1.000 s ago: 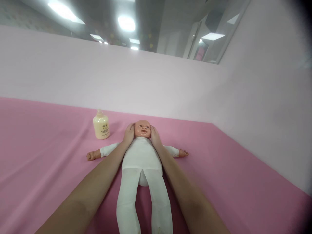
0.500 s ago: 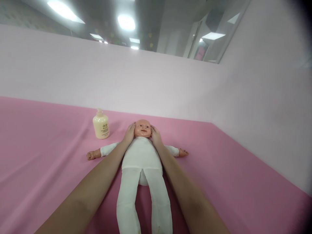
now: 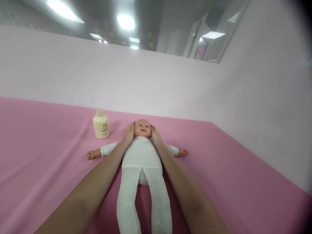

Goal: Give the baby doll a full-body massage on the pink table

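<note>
A baby doll [image 3: 142, 156] in a white suit lies on its back on the pink sheet [image 3: 48, 156], arms spread, legs pointing toward me. My left hand [image 3: 128, 133] cups the left side of the doll's head [image 3: 142, 127]. My right hand [image 3: 155, 135] rests against the other side of the head. Both forearms run along the doll's body.
A cream lotion bottle [image 3: 100, 124] stands upright on the sheet just left of the doll's head. A pale pink partition [image 3: 122, 81] runs along the back and the right side. The doll's bare hands [image 3: 90, 156] lie out on the sheet.
Both hands stay at the doll's head; the fingers have shifted only slightly against its cheeks. The doll and bottle have not moved.
</note>
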`<move>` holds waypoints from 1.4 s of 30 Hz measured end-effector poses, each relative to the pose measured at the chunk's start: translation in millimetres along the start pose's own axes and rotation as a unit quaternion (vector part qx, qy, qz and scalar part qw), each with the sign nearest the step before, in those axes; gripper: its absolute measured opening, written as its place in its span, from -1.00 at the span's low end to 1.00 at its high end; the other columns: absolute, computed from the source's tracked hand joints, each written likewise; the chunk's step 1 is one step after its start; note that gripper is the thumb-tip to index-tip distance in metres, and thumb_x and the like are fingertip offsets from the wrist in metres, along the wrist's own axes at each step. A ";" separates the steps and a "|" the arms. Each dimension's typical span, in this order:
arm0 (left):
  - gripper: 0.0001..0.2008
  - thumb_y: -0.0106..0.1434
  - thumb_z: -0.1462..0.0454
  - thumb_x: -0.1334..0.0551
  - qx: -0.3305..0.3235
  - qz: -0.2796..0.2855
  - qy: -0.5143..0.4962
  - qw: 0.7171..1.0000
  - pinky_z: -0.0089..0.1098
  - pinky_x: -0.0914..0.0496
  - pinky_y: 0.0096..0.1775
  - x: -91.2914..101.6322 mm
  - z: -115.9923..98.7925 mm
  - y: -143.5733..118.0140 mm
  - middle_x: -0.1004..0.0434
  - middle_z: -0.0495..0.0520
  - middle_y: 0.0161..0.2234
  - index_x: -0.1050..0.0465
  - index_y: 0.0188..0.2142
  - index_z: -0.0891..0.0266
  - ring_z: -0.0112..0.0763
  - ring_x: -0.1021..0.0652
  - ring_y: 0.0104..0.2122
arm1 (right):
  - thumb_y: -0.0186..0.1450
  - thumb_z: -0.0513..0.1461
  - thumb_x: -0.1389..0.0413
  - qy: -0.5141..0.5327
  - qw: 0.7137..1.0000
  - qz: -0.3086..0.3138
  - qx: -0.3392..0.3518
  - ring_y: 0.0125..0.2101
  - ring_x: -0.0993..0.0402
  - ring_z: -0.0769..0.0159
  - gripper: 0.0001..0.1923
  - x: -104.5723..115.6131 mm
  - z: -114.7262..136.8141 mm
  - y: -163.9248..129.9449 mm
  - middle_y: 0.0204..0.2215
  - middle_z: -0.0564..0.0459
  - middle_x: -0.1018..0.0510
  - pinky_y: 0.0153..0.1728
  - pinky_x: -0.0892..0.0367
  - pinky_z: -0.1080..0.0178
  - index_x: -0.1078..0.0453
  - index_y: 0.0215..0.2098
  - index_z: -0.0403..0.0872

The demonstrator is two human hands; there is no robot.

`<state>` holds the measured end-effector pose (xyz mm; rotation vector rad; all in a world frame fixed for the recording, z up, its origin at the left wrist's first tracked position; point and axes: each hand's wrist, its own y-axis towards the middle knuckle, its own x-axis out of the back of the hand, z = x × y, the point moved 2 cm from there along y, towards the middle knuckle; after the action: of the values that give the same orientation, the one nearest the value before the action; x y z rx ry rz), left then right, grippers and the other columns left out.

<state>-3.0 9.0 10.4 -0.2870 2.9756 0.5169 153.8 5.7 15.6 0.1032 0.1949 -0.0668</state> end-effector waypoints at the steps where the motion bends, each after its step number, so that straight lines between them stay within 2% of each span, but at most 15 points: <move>1: -0.59 0.37 0.05 -0.05 -0.002 0.006 -0.003 1.000 -0.18 -0.37 0.14 0.1 -0.8 -0.5 -0.58 0.19 0.01 -0.50 -0.06 0.27 -0.21 -0.51 0.08 | 0.28 -0.01 -0.05 -0.004 1.000 0.003 0.007 0.04 -0.50 0.10 -0.58 -0.7 0.8 -1.0 0.06 -0.07 -0.55 0.03 -0.43 0.05 -0.42 0.00 -0.04; 5: -0.50 0.35 -0.04 -0.05 0.002 0.031 0.004 0.999 -0.14 -0.37 0.13 1.2 -1.0 -1.1 -0.61 0.24 -0.05 -0.52 -0.11 0.32 -0.17 -0.56 0.02 | 0.24 0.09 -0.09 -0.027 0.999 0.012 0.029 0.07 -0.47 0.14 -0.49 -3.5 2.3 -2.5 0.07 -0.04 -0.54 0.06 -0.40 0.11 -0.39 0.02 -0.01; 8: -0.44 0.35 -0.09 -0.02 -0.004 0.043 0.034 0.998 -0.12 -0.33 0.16 2.0 -1.1 -1.4 -0.59 0.28 0.00 -0.51 -0.07 0.33 -0.13 -0.54 0.06 | 0.22 0.11 -0.13 -0.054 0.995 0.050 0.060 0.09 -0.45 0.17 -0.43 -5.0 4.0 -2.1 0.09 -0.07 -0.52 0.12 -0.34 0.13 -0.36 0.06 -0.04; 12: -0.34 0.22 -0.08 -0.23 -0.001 0.029 0.117 0.993 -0.11 -0.17 0.27 2.1 -4.5 -3.5 -0.39 0.33 0.21 -0.39 0.14 0.32 0.00 -0.32 0.27 | 0.16 0.09 -0.22 -0.126 0.987 0.067 0.072 0.17 -0.37 0.13 -0.34 -4.6 10.5 -6.3 0.17 -0.10 -0.45 0.22 -0.23 0.10 -0.34 0.12 -0.05; 16: -0.21 0.13 -0.04 -0.34 -0.001 0.031 0.141 0.989 -0.09 -0.14 0.28 -0.1 -7.9 -5.9 -0.27 0.37 0.28 -0.27 0.24 0.33 0.08 -0.26 0.30 | 0.20 0.09 -0.19 -0.121 0.988 0.069 0.067 0.16 -0.37 0.12 -0.36 -5.1 14.6 -10.4 0.16 -0.10 -0.45 0.22 -0.23 0.09 -0.33 0.13 -0.05; 19: -0.25 0.17 0.00 -0.31 -0.008 0.038 0.131 0.991 -0.09 -0.15 0.28 -1.7 -7.6 -6.3 -0.26 0.36 0.29 -0.24 0.25 0.33 0.04 -0.29 0.29 | 0.21 0.07 -0.17 -0.101 0.990 0.072 0.066 0.12 -0.42 0.14 -0.40 -5.4 11.1 -7.8 0.13 -0.08 -0.48 0.18 -0.27 0.11 -0.34 0.11 -0.05; 24: -0.34 0.17 0.01 -0.32 -0.018 0.030 0.118 0.992 -0.08 -0.16 0.27 -2.3 -5.5 -5.0 -0.36 0.33 0.22 -0.33 0.18 0.30 0.05 -0.31 0.27 | 0.18 0.05 -0.19 -0.065 0.994 0.074 0.053 0.07 -0.46 0.16 -0.41 -5.8 1.0 2.2 0.08 -0.09 -0.52 0.13 -0.32 0.11 -0.34 0.09 -0.05; 31: -0.54 0.23 0.01 -0.24 -0.077 0.047 0.153 0.984 -0.08 -0.34 0.13 -3.2 -9.6 -2.6 -0.53 0.28 -0.03 -0.44 -0.03 0.30 -0.02 -0.51 0.05 | 0.20 0.05 -0.17 -0.064 0.993 0.080 0.056 0.05 -0.47 0.17 -0.48 -4.8 -3.5 6.2 0.03 -0.04 -0.54 0.12 -0.33 0.12 -0.35 0.03 -0.02; 34: -0.53 0.26 0.04 -0.22 -0.090 0.030 0.172 0.981 -0.06 -0.29 0.18 -2.2 -7.9 -1.6 -0.49 0.31 0.03 -0.40 0.02 0.33 -0.03 -0.46 0.10 | 0.21 0.06 -0.16 -0.061 0.992 0.091 0.056 0.05 -0.47 0.17 -0.50 -4.9 -1.5 3.1 0.03 -0.02 -0.53 0.10 -0.36 0.13 -0.34 0.02 0.00; 38: -0.54 0.31 0.07 -0.16 -0.103 0.041 0.168 0.979 -0.09 -0.27 0.21 -1.7 -3.1 -1.0 -0.47 0.30 0.07 -0.38 0.07 0.32 -0.09 -0.45 0.13 | 0.24 0.07 -0.14 -0.090 0.989 0.090 0.077 0.08 -0.43 0.16 -0.52 -6.2 5.8 -2.8 0.07 -0.05 -0.51 0.13 -0.32 0.13 -0.34 0.02 -0.01; 42: -0.45 0.29 0.07 -0.19 -0.080 0.028 0.161 0.983 -0.09 -0.20 0.25 -1.4 0.6 0.3 -0.39 0.35 0.16 -0.31 0.16 0.36 -0.06 -0.39 0.19 | 0.22 0.07 -0.17 -0.115 0.986 0.089 0.082 0.12 -0.40 0.15 -0.47 -7.1 9.5 -4.9 0.10 -0.06 -0.48 0.16 -0.28 0.12 -0.34 0.05 -0.02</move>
<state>-1.6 9.7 10.1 -0.3300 3.2655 0.7899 148.3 0.3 25.8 0.2760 -0.0513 0.0833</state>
